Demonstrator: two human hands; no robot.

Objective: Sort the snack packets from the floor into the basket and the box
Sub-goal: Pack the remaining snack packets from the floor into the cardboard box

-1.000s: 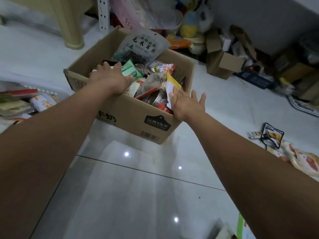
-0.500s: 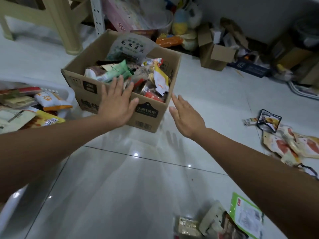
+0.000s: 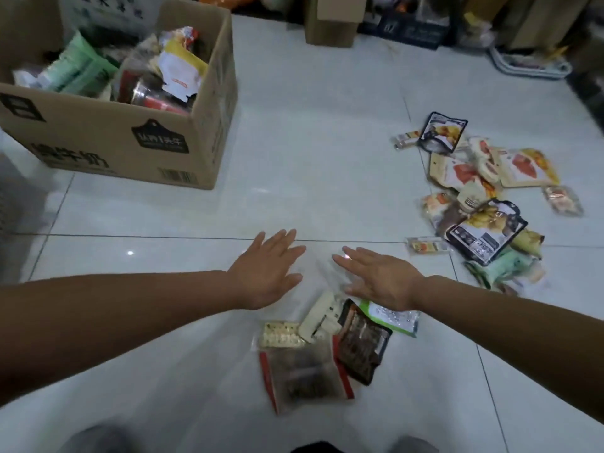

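The cardboard box stands at the upper left, filled with snack packets. My left hand and my right hand hover with flat, spread fingers over the white tiled floor, both holding nothing. Just below them lies a small pile: a pale cracker packet, a cream packet, a dark brown packet, a green-and-white packet partly under my right hand, and a clear red-edged bag. The basket is out of view.
A larger heap of snack packets is scattered on the floor at the right. Small cardboard boxes and clutter line the far wall. A grey blurred shape sits at the left edge.
Both hands have drawn back from the box and come down over the near pile. The view has tilted down and right, so the basket has left the frame.
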